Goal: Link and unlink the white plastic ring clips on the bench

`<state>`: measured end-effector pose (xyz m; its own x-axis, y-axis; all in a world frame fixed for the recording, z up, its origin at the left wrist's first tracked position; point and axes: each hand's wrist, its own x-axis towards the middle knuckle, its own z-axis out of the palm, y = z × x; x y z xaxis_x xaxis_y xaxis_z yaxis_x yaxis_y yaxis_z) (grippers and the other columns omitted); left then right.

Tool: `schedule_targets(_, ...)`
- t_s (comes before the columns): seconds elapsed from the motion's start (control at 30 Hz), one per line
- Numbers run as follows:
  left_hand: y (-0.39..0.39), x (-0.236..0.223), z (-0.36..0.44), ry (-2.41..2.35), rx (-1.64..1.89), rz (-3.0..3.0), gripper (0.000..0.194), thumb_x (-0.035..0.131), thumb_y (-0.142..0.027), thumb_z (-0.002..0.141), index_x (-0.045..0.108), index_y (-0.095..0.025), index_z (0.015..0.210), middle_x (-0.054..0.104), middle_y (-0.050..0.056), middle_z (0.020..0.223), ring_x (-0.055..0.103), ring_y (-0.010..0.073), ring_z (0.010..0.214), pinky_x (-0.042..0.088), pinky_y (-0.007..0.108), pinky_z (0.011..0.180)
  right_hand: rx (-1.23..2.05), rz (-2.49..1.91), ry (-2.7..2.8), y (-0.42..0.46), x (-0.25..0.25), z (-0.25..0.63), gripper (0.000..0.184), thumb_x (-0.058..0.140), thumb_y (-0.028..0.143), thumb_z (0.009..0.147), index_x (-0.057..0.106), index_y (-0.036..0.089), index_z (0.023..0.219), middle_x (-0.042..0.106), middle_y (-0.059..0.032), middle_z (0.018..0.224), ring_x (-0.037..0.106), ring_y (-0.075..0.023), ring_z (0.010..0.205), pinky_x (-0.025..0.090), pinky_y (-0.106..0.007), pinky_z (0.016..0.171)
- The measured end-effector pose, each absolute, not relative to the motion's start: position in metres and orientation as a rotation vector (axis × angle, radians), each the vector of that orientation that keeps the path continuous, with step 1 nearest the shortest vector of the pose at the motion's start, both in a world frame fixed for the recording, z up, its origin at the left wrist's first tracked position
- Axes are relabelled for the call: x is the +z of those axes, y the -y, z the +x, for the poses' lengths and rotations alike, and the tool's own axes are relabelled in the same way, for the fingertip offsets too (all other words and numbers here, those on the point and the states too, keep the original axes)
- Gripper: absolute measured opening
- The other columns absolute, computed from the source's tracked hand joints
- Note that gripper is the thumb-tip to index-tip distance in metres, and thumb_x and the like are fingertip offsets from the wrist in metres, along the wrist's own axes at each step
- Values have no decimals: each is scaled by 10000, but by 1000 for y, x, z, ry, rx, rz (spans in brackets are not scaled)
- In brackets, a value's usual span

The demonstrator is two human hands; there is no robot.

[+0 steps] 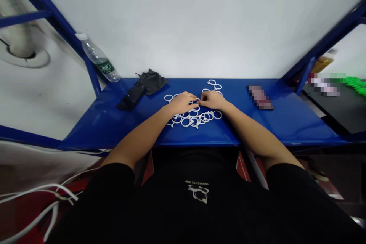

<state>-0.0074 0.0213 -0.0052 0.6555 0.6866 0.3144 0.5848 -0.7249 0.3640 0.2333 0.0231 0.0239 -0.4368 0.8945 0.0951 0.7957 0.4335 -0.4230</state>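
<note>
Both hands, the left [185, 103] and the right [211, 100], meet fingertips-in over white rings [193, 121] on the blue table [111, 124]; whether either grips one, I cannot tell. Beyond, a crumpled black bag [153, 82], contents hidden, lies left, near a capped clear bottle [98, 59] with a green label.

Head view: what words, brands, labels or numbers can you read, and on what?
None reads with certainty.
Bottle's green label: pale characters, too blurred.
Black shirt: a small line of upside-down lettering above the pale print, too small.
Pink-and-black item: pixelated, nothing legible.
</note>
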Motion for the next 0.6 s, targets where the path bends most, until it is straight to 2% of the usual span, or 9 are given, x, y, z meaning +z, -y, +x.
schedule_targets(0.3, -15, 1, -5, -965, 694, 2642, 269, 713, -401, 1059, 846, -272, 1253, 756, 108, 1395, 704, 306, 1285, 573, 509, 1154, 345, -1502, 2309, -20, 23, 231, 91, 758, 309, 899, 771, 226, 865, 799, -85, 849, 671, -235, 761, 433, -339, 679)
schedule_targets(0.47, -11, 5, -5, -1000, 786, 2602, 317, 712, -377, 1063, 812, -255, 1337, 697, 126, 1451, 709, 298, 1273, 612, 468, 1091, 431, -1310, 2251, -19, 24, 235, 229, 603, 330, 992, 787, 197, 966, 783, -71, 822, 646, -218, 728, 438, -332, 696)
schedule_targets(0.6, -12, 3, -6, -1024, 769, 2583, 281, 730, -371, 1046, 826, -256, 1284, 698, 105, 1395, 729, 282, 1209, 617, 456, 1078, 565, -1081, 2209, -19, 25, 237, 293, 574, 287, 950, 809, 177, 1085, 812, -65, 893, 668, -216, 763, 502, -335, 757)
